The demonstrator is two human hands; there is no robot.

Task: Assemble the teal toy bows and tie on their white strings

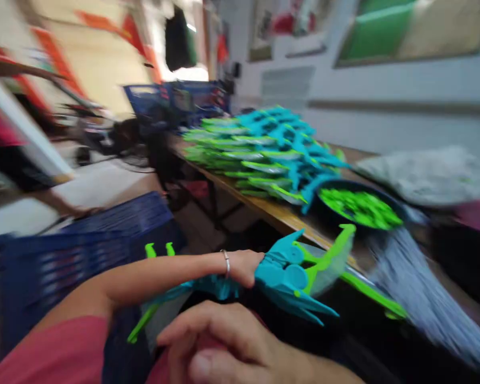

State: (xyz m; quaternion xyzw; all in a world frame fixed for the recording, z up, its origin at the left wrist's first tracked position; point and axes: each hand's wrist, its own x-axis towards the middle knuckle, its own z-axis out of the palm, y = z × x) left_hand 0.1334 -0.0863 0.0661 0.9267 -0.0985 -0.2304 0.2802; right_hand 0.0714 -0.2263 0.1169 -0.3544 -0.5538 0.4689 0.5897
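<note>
My left hand [246, 266], with a thin bangle on the wrist, is closed on a teal and lime-green plastic toy [300, 274] with wing-like parts, held just in front of the table's edge [280, 216]. More teal and green pieces [156, 314] trail under my left forearm. My right hand [228, 346] sits low and close to the camera, its fingers curled together; what they hold, if anything, is hidden. The whole view is smeared by motion.
A long wooden table carries a big pile of green and teal toys [264, 152], a black bowl of green parts [360, 208] and a pale bag [428, 173]. Blue crates [104, 234] stand at my left. Further blue crates [176, 101] are at the back.
</note>
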